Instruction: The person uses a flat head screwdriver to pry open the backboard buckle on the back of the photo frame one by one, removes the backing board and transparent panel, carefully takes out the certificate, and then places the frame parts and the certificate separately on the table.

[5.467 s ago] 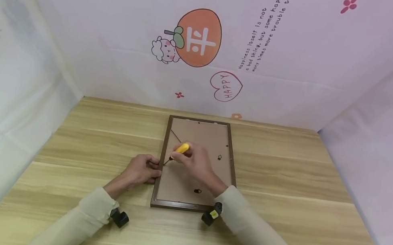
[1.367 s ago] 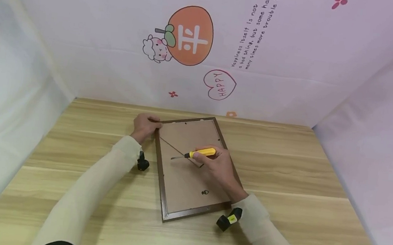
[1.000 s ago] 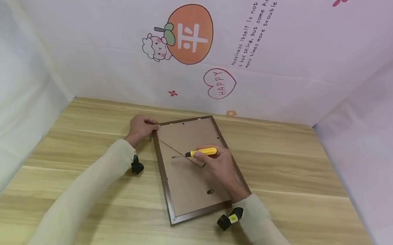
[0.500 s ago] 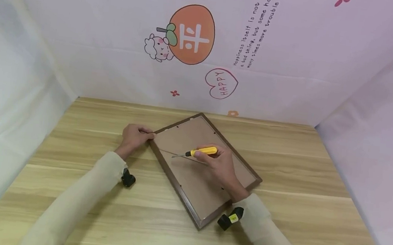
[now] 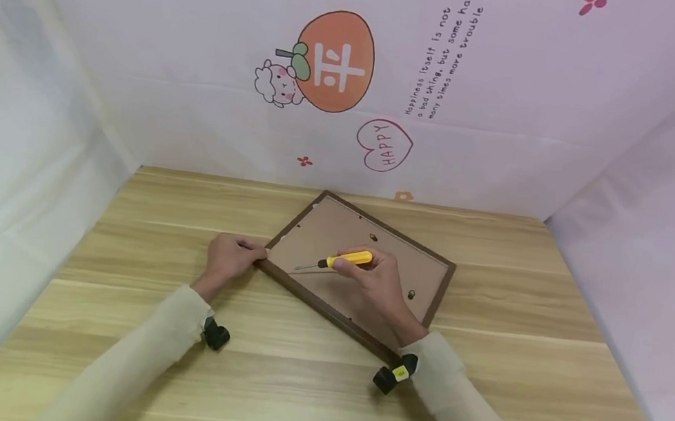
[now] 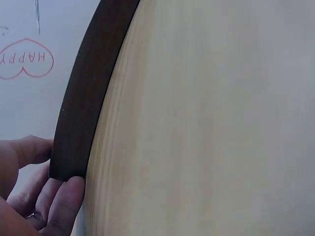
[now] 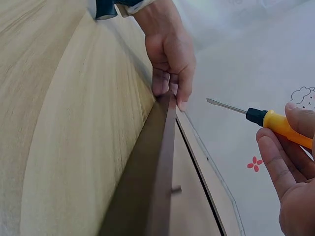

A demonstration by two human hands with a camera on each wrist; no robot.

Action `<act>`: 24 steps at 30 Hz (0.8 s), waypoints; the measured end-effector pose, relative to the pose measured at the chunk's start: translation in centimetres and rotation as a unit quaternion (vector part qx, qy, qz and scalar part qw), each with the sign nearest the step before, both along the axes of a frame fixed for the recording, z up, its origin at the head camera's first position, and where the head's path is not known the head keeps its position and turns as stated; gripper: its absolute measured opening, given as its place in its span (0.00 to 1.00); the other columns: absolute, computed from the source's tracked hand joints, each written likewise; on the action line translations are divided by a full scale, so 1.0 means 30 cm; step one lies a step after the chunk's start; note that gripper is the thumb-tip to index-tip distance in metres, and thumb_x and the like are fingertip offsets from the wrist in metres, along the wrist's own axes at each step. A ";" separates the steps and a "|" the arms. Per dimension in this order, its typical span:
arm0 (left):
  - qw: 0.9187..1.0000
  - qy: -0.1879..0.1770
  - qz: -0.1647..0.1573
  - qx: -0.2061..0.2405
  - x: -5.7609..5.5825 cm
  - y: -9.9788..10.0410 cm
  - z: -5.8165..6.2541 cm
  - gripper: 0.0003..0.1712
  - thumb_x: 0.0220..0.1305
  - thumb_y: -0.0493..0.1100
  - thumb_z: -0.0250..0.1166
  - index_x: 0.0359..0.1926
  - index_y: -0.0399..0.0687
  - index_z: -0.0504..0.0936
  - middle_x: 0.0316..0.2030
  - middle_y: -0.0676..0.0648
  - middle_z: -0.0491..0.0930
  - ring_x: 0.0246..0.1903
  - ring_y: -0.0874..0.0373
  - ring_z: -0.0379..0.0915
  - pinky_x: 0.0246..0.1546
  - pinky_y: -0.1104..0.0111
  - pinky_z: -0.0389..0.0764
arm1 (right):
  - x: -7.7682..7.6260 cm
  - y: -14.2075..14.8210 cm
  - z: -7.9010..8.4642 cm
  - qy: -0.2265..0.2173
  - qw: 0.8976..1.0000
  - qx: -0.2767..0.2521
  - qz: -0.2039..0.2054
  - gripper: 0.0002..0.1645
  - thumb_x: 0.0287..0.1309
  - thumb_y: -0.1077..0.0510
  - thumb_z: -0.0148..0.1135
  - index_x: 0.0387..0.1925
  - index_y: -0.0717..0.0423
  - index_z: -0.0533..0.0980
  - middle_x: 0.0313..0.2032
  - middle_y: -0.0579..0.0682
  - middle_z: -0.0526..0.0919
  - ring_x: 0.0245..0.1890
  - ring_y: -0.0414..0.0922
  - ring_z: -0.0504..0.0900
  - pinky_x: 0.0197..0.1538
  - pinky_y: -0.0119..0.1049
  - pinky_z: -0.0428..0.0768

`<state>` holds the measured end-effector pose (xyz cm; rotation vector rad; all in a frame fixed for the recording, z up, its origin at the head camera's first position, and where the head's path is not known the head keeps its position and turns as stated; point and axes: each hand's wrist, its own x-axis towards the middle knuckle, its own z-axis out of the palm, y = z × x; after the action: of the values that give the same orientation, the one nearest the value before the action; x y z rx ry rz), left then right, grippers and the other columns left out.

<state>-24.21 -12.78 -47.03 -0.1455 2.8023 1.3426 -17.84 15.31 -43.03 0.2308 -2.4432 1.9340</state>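
A brown picture frame [image 5: 326, 310] lies back side up, turned at a slant, showing its tan backing board [image 5: 329, 227]. Two small metal hangers, one of them the upper hanger [image 5: 373, 237], and several dark tabs sit on the back. My left hand [image 5: 232, 257] pinches the frame's left corner, thumb on top and fingers curled at the outer side in the left wrist view. Above the board, my right hand [image 5: 376, 281] holds a screwdriver [image 7: 280, 124] by its yellow handle, the metal tip pointing left. A thin line on the board runs partly behind the screwdriver.
The wood-grain table [image 5: 491, 395] is bounded by a printed white sheet [image 5: 474, 163] at the back and pale sheets at both sides. The frame's far corner comes close to the back sheet. Black cameras, such as the left camera [image 5: 216, 334], are strapped to both wrists.
The frame has turned clockwise on the table, its left corner coming nearer with my left hand, which earlier held the frame's left side. The right hand has lifted the screwdriver from the frame's edge.
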 end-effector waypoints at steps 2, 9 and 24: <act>1.000 -0.011 -0.004 0.009 0.014 0.005 -0.001 0.13 0.52 0.51 0.74 0.34 0.48 0.90 0.34 0.46 0.89 0.30 0.56 0.84 0.28 0.72 0.77 | -0.001 -0.001 -0.001 0.002 1.000 -0.001 0.002 0.16 0.57 0.58 0.70 0.46 0.61 0.82 0.44 0.58 0.85 0.37 0.38 0.82 0.41 0.27 0.83; 0.997 -0.048 -0.017 0.049 0.073 0.031 0.002 0.11 0.53 0.48 0.75 0.32 0.45 0.89 0.32 0.43 0.89 0.17 0.62 0.80 0.17 0.74 0.75 | -0.001 -0.002 -0.001 -0.001 1.000 0.002 -0.005 0.17 0.55 0.52 0.72 0.44 0.57 0.83 0.41 0.54 0.85 0.34 0.42 0.78 0.38 0.32 0.81; 0.994 -0.081 -0.022 0.071 0.200 0.076 0.006 0.08 0.52 0.44 0.72 0.27 0.43 0.87 0.39 0.40 0.87 0.17 0.59 0.83 0.22 0.71 0.83 | -0.008 -0.008 -0.025 -0.001 1.000 0.011 -0.020 0.16 0.55 0.52 0.73 0.43 0.55 0.84 0.42 0.53 0.83 0.36 0.46 0.76 0.37 0.27 0.79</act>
<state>-18.20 -10.48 -46.84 -0.1795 2.5528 1.4447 -18.07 15.06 -43.79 0.1795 -2.4507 1.8938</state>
